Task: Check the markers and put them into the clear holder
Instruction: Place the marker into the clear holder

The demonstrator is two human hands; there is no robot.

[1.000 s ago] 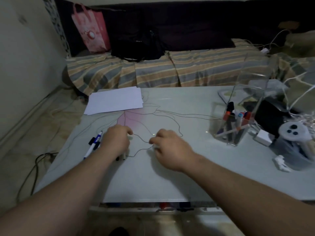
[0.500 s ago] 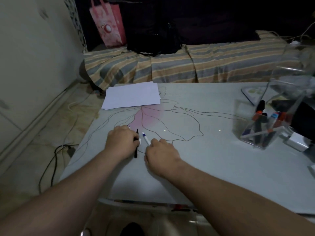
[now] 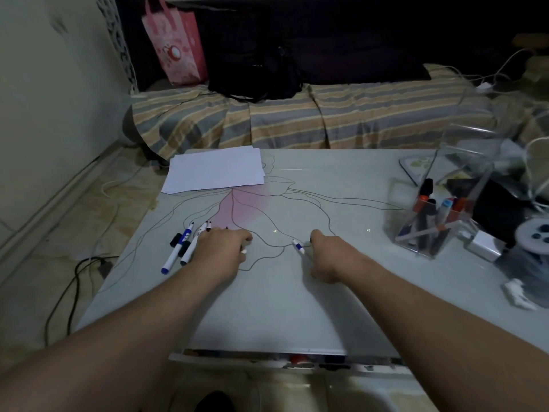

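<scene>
Near the bench's left edge, left hand (image 3: 221, 248) covers loose markers (image 3: 181, 251), grip unclear; right hand (image 3: 329, 254) fingers pinch a blue-capped marker (image 3: 298, 247). Light, stiff, slippery: hold mid-barrel.

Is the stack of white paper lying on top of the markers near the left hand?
No, the white paper lies at the table's far edge, apart from the markers.

both hands (image 3: 221, 248) (image 3: 329, 257) curled, knuckles up, apart.

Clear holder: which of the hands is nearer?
Right. The right hand rests mid-table, with open tabletop between it and the clear holder at the right edge. The left hand lies further left, by the loose markers.
</scene>
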